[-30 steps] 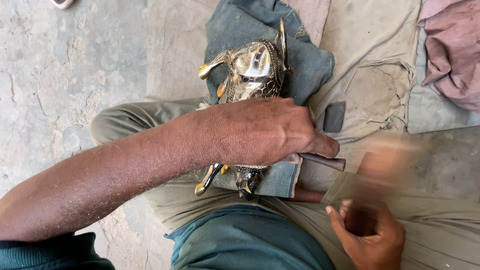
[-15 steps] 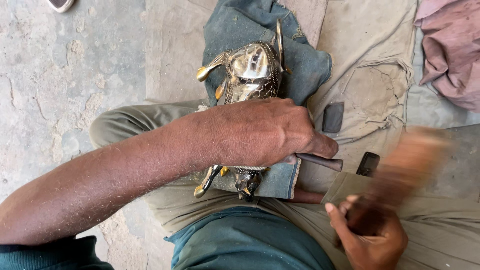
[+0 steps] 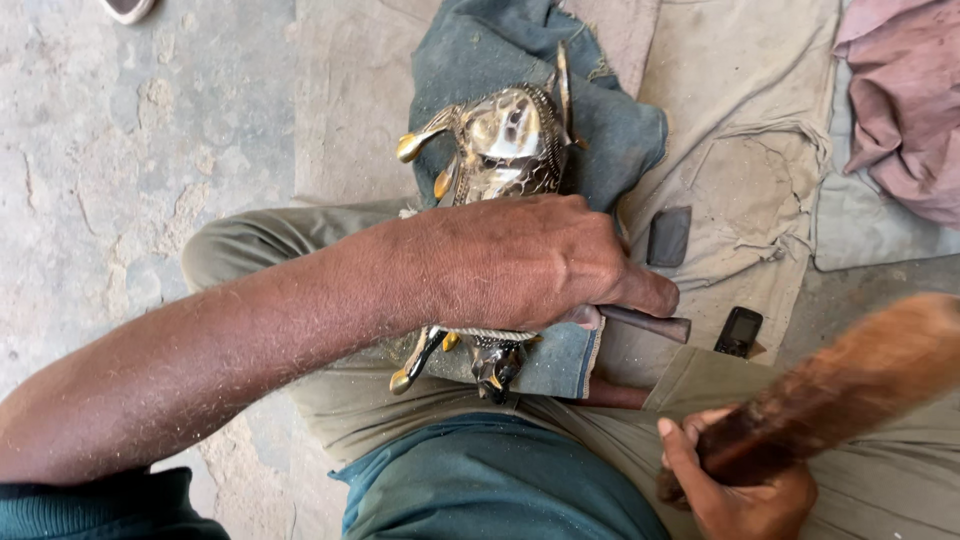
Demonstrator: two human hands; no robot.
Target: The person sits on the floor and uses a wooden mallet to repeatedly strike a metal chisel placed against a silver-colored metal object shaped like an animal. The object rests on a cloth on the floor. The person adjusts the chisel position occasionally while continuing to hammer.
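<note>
The left arm (image 3: 200, 370) reaches in from the lower left, forearm bare and laid across the lap. The left hand (image 3: 520, 262) lies palm down with the fingers (image 3: 640, 290) curled over and pressed downward. The right hand (image 3: 735, 480) sits low at the right, fist closed tight, thumb up, knuckles toward the body.

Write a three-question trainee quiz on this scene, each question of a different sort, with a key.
1. True or false: the left hand rests on the metal figurine.
2. What does the right hand grip: A a wooden mallet, B a brush, C a cup?
3. Fill in: the figurine lies on a blue ____.

Key: 1 true. 2 A. 3 cloth.
</note>
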